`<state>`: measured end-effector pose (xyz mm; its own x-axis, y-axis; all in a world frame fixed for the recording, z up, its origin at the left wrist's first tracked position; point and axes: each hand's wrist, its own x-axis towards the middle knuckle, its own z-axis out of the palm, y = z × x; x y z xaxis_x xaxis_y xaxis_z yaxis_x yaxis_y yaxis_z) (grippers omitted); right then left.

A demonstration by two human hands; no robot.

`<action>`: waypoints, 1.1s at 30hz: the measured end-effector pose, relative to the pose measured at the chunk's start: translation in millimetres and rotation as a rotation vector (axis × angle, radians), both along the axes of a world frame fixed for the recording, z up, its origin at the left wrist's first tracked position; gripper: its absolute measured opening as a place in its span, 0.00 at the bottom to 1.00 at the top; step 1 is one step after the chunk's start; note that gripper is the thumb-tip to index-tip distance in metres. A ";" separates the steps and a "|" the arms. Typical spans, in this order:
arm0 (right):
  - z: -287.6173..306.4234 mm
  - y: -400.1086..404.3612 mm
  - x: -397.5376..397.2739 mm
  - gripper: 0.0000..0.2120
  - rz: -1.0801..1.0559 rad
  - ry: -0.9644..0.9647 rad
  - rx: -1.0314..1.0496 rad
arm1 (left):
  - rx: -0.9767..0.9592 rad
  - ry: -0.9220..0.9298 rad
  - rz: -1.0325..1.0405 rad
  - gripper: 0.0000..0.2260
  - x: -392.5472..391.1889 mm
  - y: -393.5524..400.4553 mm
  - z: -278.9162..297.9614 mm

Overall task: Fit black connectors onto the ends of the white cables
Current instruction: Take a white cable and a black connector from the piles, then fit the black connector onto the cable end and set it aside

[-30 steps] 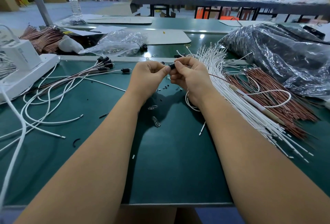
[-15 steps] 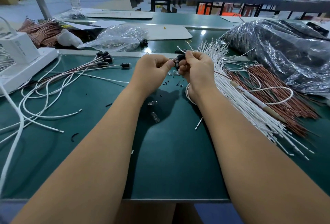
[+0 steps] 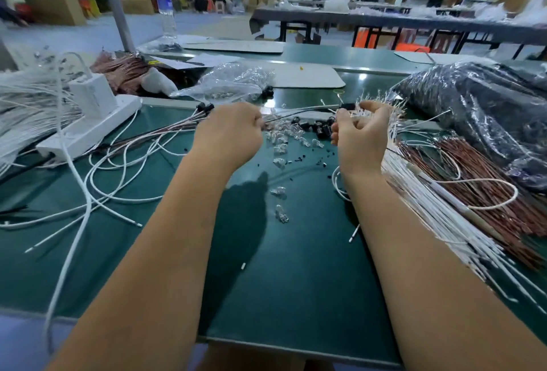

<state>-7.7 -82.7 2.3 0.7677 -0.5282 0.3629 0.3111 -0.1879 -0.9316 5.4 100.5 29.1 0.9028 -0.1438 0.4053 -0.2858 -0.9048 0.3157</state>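
A thin cable (image 3: 299, 113) is being pinched in the curled fingers of the left hand (image 3: 229, 130) and is being stretched across to the right hand (image 3: 359, 133). Its far end, with a black connector (image 3: 347, 106) on it, is being held at the right hand's fingertips, the other fingers curled. Loose connectors (image 3: 321, 127) and clear parts (image 3: 281, 141) are lying on the mat (image 3: 296, 282) between both hands. White cables (image 3: 438, 207) are lying bundled just right of the right hand.
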 end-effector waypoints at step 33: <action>2.4 -24.9 8.1 0.13 -0.159 0.103 0.014 | -0.089 0.513 0.233 0.27 88.3 31.0 -31.3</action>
